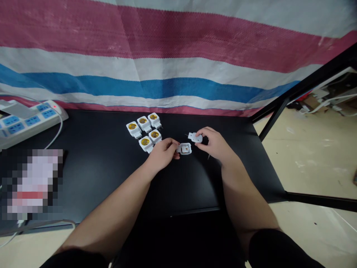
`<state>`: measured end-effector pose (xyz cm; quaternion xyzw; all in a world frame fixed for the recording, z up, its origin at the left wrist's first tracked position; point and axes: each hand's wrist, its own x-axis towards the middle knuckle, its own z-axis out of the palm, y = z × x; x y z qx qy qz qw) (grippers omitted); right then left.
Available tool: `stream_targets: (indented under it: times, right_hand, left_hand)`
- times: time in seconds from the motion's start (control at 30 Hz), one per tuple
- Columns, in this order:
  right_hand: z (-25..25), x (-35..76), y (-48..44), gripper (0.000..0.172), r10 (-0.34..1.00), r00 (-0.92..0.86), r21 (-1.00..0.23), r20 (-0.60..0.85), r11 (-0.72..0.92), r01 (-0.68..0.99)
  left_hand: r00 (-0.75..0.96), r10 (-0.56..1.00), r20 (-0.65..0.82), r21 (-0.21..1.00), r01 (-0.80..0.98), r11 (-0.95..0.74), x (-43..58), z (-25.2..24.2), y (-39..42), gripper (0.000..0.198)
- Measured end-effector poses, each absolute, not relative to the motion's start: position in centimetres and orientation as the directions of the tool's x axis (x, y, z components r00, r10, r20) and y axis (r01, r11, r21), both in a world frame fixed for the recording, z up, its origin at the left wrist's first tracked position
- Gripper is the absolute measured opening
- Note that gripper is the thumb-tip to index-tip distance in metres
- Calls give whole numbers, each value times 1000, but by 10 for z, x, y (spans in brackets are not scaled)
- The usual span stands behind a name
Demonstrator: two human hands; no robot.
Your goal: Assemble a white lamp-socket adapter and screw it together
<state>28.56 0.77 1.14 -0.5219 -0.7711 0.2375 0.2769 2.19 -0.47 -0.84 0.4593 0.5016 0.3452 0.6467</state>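
My left hand (pixel 164 152) is closed on the narrow end of a white plastic lamp-socket housing (pixel 186 148), whose hollow inside faces up and shows small metal parts. Just right of it and a little farther back, my right hand (pixel 213 143) pinches a flat white plug cover (pixel 195 137) with thin prongs at its left end. The two pieces are apart. A thin pin-like object (pixel 208 157) shows below my right fingers; what it belongs to is unclear. Beyond my left hand stand several white plug-in lamp sockets (pixel 134 130) with brass-coloured round openings facing up.
A white power strip (pixel 52 111) with blue outlets and a lit red light lies at the left, cables around it. A pixelated phone-like object (pixel 35 182) is in front of it. Striped sheeting (pixel 167 67) hangs behind the black table (pixel 106 186); a black metal frame (pixel 275 115) borders the right side.
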Motion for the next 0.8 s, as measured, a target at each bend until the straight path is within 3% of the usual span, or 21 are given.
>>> stream_targets:
  times: [0.1, 0.27, 0.8]
  right_hand:
    - [18, 288, 7, 24, 919, -312, -746, 240, 380, 547]
    - [27, 276, -1, 23, 829, -529, -814, 181, 428, 393]
    - [28, 263, -5, 20, 794, -586, -760, 162, 479, 440]
  left_hand:
    - [275, 865, -419, 880, -110, 461, 24, -5, -4, 27]
    - [267, 842, -469, 830, -195, 523, 25, 0, -6, 41]
    - [295, 826, -479, 810, -214, 546, 26, -1, -4, 24]
